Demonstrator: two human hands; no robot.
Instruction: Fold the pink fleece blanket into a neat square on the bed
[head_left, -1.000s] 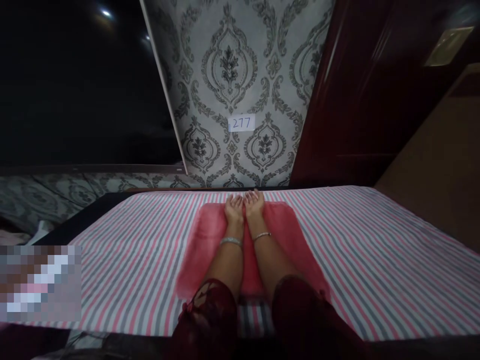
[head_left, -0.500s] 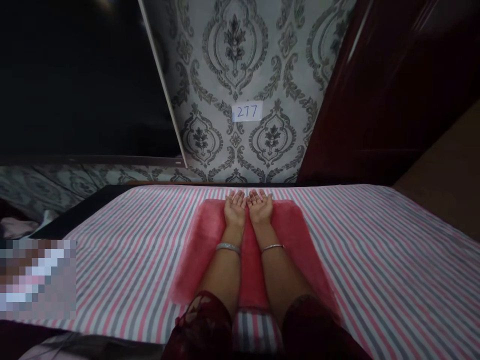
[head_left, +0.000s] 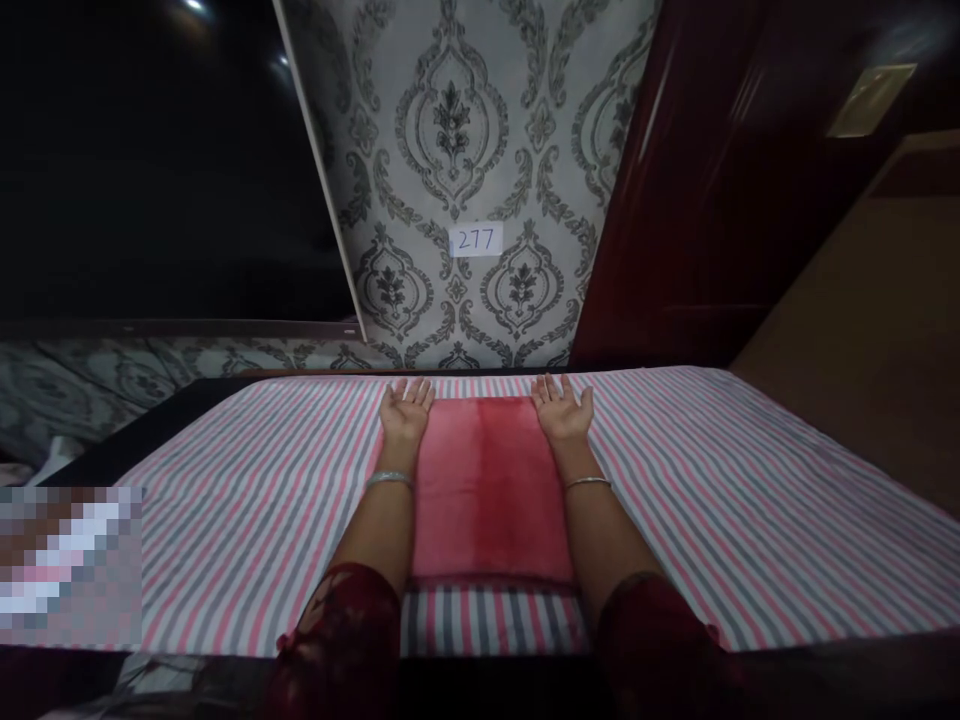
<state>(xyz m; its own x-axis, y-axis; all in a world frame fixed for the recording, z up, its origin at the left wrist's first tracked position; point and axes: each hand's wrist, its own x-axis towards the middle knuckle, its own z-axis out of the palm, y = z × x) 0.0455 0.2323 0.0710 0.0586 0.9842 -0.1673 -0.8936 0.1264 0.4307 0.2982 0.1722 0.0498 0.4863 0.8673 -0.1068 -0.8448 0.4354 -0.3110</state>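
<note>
A red and pink cloth (head_left: 487,490), soft like a towel, lies flat in the middle of the striped cover (head_left: 247,500). My left hand (head_left: 406,410) rests palm up at its far left corner, fingers stretched out and nothing in them. Over at the far right corner, my right hand (head_left: 563,412) also lies palm up with its fingers spread, holding nothing. Both forearms run along the cloth's sides and hide its side edges. A bangle circles each wrist.
A large dark screen (head_left: 165,180) is at the left, before patterned wallpaper (head_left: 450,120). A paper label (head_left: 477,239) reading 277 is on the wall. Dark red glossy furniture (head_left: 675,220) stands at the right, with a brown panel (head_left: 870,330) beside it.
My hands have moved apart, from side by side over the cloth's middle to its left and right sides. They stay palm up and open. The view has shifted slightly.
</note>
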